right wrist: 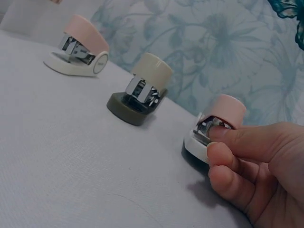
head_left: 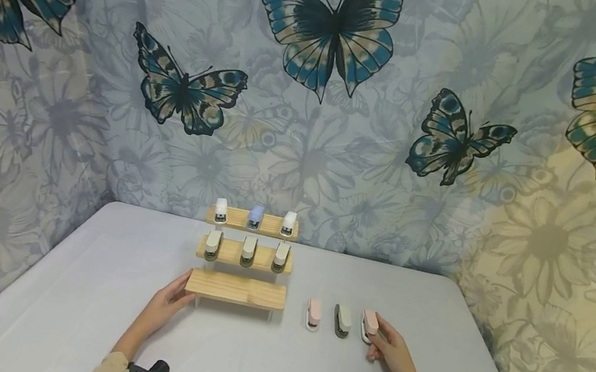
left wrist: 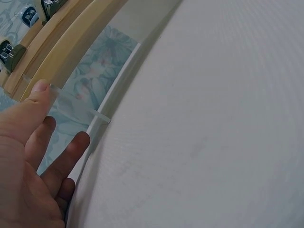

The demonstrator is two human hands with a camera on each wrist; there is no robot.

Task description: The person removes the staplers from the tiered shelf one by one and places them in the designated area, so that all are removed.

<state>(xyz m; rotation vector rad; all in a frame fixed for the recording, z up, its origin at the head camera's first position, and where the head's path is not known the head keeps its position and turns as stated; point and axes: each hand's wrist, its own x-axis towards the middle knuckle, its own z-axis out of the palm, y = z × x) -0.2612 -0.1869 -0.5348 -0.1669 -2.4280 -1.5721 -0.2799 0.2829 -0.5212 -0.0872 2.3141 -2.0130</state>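
At the left end of the bottom wooden board (head_left: 236, 289) of a three-tier display rack, my left hand (head_left: 172, 297) holds the board's corner. In the left wrist view its thumb (left wrist: 40, 88) lies against the wood, the index finger is hidden, and the other fingers hang loose beside a clear support (left wrist: 76, 107). On the right, my right hand (head_left: 392, 349) grips a pink-and-white stapler (head_left: 369, 324) by its side, thumb at its metal front. The stapler is low at the tabletop. Left of it stand a cream stapler with a dark green base (head_left: 343, 321) and another pink stapler (head_left: 313, 314).
Three staplers, one of them blue (head_left: 255, 217), stand on the top board (head_left: 237, 218). Three cream ones, including the middle stapler (head_left: 248, 251), stand on the middle board (head_left: 230, 252). The white table (head_left: 149, 240) backs onto a butterfly-patterned wall (head_left: 312, 169).
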